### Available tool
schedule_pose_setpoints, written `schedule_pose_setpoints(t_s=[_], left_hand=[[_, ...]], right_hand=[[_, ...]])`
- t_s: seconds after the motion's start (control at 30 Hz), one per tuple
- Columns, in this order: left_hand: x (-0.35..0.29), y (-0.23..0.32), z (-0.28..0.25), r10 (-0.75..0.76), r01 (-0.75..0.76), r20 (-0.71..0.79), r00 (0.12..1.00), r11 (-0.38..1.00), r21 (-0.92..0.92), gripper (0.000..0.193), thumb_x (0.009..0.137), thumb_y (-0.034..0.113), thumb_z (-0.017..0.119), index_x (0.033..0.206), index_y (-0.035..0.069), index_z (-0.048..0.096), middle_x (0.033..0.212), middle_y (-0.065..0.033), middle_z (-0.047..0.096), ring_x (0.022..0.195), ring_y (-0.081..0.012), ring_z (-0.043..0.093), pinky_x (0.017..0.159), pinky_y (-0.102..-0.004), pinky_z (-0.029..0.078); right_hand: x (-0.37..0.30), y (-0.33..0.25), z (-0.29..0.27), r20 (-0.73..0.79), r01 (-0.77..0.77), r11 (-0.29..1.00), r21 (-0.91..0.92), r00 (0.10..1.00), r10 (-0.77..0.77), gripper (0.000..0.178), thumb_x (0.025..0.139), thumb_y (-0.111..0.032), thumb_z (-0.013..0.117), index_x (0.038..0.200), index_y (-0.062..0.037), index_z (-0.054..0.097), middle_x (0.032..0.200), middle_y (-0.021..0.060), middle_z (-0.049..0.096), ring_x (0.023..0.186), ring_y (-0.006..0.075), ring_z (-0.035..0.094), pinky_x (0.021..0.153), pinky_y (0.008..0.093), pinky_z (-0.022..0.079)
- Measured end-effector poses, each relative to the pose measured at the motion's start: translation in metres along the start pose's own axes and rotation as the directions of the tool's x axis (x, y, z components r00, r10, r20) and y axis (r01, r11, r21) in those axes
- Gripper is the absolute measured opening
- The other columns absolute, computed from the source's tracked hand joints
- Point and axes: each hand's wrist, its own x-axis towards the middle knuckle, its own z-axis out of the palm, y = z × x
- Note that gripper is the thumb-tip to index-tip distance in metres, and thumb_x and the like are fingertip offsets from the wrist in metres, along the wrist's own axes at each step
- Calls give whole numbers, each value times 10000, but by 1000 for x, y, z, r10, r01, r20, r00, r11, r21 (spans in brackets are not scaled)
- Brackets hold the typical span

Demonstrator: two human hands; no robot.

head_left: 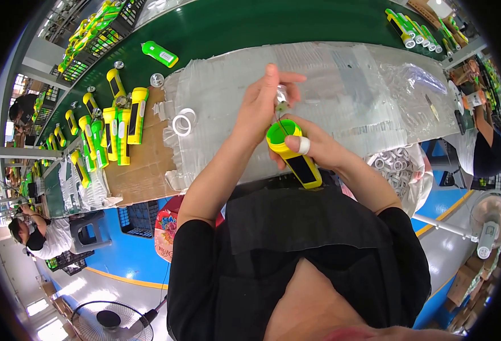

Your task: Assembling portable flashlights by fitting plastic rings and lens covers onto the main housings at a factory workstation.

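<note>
My right hand [314, 142], with a white wrap round its thumb, grips a yellow flashlight body [304, 170]. The body is tilted, its open mouth up and showing a green inside; a dark panel runs along its side. Above that mouth, my left hand [258, 105] holds a small shiny reflector [283, 94] between thumb and fingers. A little board [283, 106] shows at the reflector's lower end, and thin wire runs from there into the body. Two white rings [183, 122] lie on the plastic-covered table, left of my left hand.
Several yellow and green flashlights [138, 116] stand and lie at the left, with loose reflectors [156, 80] nearby. A green flashlight [160, 54] lies on the green belt [233, 25]. At right are a bag of white rings [397, 165], a knife-like tool [432, 107] and clear plastic [415, 79].
</note>
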Motion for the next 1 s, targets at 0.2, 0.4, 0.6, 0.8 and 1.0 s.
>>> schedule_pose_setpoints(t_s=[0.2,0.4,0.6,0.8,1.0], left_hand=[[-16,-4,-12,535,-609,311,786,759,232,493,1036,383,345,952,58,707,947,-60,677,948,-244,588,868,-369,425],[-15,-12,11,511,-662,423,748,608,438,427,982,344,390,1112,38,657,1110,-101,664,1122,-303,572,1018,-434,328],[35,-77,14,421,-447,199,885,650,615,420,888,260,654,1227,18,599,1229,-153,608,1164,-313,538,982,-396,412],[58,-109,7,359,-577,461,812,371,728,490,805,271,710,1214,26,597,1139,-125,616,1124,-311,527,934,-425,420],[34,-63,6,367,-462,284,886,639,615,417,856,227,699,1214,32,617,1096,-111,625,1060,-269,557,895,-372,463]], right_hand=[[-5,2,4,-137,79,990,-113,986,-94,591,940,-511,567,1244,-12,476,1032,142,631,878,216,658,826,355,514],[-14,15,1,-339,262,963,-61,902,-267,468,991,-355,536,1308,-23,442,1004,111,606,822,197,635,745,330,510],[-44,10,-36,-621,389,921,35,731,-285,443,992,-370,498,1295,-48,467,859,123,605,696,191,594,636,308,480],[-66,10,-46,-630,361,933,4,725,-278,529,963,-439,528,1291,-29,464,852,131,585,665,200,589,615,307,476],[-52,-2,-31,-498,303,951,62,835,-234,417,964,-312,557,1251,-16,500,850,122,608,681,181,580,631,297,470]])
